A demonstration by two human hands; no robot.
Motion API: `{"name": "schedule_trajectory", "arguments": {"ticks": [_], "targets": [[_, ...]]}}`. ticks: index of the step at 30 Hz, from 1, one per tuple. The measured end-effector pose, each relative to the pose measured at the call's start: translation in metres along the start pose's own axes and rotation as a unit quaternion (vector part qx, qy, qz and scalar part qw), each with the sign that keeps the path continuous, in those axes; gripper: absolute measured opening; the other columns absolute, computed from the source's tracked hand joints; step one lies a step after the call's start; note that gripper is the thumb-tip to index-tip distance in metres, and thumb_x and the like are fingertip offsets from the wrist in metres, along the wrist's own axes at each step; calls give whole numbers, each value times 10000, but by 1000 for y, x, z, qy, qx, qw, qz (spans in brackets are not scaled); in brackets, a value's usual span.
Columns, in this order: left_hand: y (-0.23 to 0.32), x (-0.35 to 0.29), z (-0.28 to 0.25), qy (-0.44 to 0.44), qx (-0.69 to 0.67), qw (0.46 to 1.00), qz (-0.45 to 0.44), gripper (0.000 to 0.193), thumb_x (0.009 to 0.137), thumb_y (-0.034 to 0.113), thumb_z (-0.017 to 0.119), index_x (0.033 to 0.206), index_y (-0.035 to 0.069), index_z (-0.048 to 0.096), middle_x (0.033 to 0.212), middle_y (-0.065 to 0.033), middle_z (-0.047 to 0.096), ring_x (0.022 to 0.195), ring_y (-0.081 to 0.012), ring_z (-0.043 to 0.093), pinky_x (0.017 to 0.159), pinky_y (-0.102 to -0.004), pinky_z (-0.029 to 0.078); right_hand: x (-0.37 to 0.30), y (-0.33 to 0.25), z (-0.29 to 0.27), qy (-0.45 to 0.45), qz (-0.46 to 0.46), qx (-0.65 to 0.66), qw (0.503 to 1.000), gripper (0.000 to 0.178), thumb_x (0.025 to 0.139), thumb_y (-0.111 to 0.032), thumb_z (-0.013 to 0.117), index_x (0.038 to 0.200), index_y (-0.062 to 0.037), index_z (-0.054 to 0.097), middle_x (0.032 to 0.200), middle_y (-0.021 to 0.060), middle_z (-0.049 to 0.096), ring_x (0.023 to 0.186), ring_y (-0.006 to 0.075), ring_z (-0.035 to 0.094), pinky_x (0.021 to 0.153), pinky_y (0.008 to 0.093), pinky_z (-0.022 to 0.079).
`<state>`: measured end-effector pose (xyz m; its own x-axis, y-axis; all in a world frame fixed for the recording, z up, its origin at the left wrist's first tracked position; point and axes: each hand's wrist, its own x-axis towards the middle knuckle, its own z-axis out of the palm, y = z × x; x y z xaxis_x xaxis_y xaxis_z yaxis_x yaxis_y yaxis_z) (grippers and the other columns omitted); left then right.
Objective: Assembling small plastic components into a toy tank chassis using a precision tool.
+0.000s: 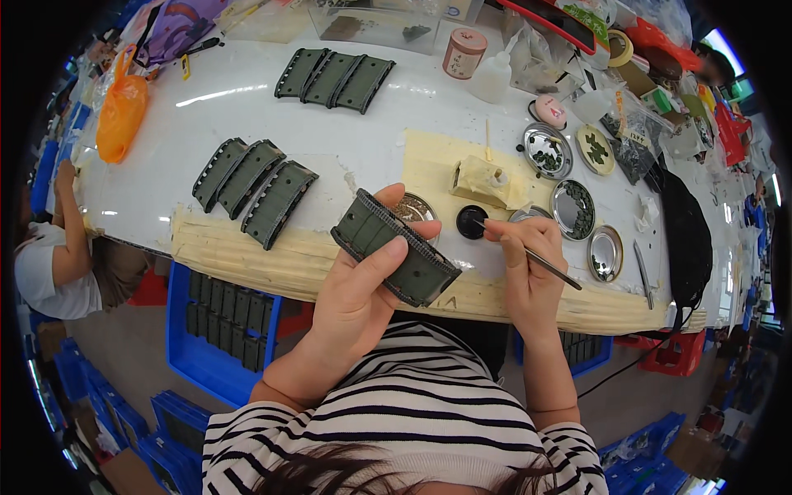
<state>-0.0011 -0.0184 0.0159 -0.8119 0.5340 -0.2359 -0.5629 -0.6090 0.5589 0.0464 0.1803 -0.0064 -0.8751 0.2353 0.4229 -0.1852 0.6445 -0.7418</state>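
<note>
My left hand (363,276) grips a dark green curved panel (400,252) with ridged edges, thumb on its face. My right hand (532,268) is closed on slim metal tweezers (554,270); their tip is by a small round black pot (471,222) of dark contents. Whether the tip touches it I cannot tell. Behind the panel, partly hidden, sits a round dish (414,213) of brownish bits. Three similar panels (279,203) lie to the left, and another group of panels (334,80) farther back.
Metal dishes (572,209) of small dark green pieces stand on the right, near a second slim metal tool (643,275). A wrapped block (482,183) rests on yellow paper. White bottle (492,77) and pink tin (464,54) stand behind. A blue crate (176,330) of panels is below; another person (62,256) sits left.
</note>
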Motion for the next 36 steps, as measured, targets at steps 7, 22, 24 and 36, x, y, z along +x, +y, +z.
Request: {"name": "schedule_trajectory", "arguments": {"ticks": [7, 22, 24, 36], "targets": [[0, 1, -4, 7, -37, 999, -1, 412, 977, 110, 469, 1371, 123, 346, 1237, -193, 567, 1089, -217, 605, 896, -381, 544, 0, 1, -1, -18, -5, -20, 1000, 188, 941, -129, 568, 990, -6, 702, 811, 47, 669, 866, 179, 481, 784, 283, 412], [-2, 1, -4, 29, -66, 997, -10, 376, 979, 122, 471, 1341, 104, 369, 1260, -196, 545, 1126, -228, 590, 886, -371, 556, 0, 2, 0, 15, -14, -1, 1000, 153, 908, -119, 613, 959, -13, 711, 791, 42, 656, 825, 201, 491, 745, 295, 411], [-2, 1, -3, 28, -74, 997, -15, 363, 980, 129, 471, 1331, 104, 381, 1262, -186, 544, 1143, -218, 579, 891, -364, 553, -1, -3, -4, 37, -3, 50, 998, 191, 930, -144, 583, 956, -2, 707, 828, 50, 677, 835, 202, 489, 751, 305, 415], [-4, 3, 2, 17, -113, 993, -40, 344, 977, 162, 497, 1293, 31, 462, 1232, -175, 580, 1143, -198, 582, 969, -314, 511, -7, -35, -2, 4, -75, 283, 956, 336, 1002, -200, 441, 986, 58, 657, 1008, 217, 677, 964, 297, 654, 858, 363, 508]]}}
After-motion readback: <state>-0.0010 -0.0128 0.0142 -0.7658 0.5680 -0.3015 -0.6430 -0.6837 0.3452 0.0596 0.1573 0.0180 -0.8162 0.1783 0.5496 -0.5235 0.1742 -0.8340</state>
